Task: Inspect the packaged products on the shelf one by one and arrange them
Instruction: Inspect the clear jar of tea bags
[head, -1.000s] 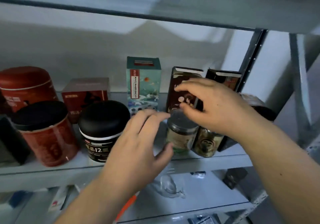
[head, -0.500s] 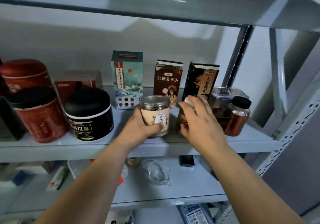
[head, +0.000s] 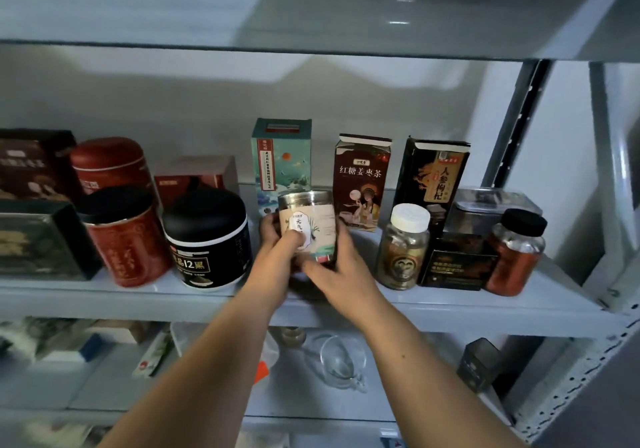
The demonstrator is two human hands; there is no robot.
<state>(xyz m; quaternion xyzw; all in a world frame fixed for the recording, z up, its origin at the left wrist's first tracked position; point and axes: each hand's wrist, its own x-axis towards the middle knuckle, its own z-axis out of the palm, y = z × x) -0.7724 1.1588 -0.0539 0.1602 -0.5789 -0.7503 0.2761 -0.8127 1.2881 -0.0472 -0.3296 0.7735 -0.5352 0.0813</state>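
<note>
Hands, two: left hand, right hand, on one jar.

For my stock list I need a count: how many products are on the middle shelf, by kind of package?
Boxes and cartons: 7
Round jars and tins: 6, including the held jar in the left hand and right hand
Square clear tub: 1
Total: 14

A black jar reads "12" among Chinese characters, a dark red carton reads "红糖姜枣茶", and a black carton reads "人参枸杞" down its gold label.
</note>
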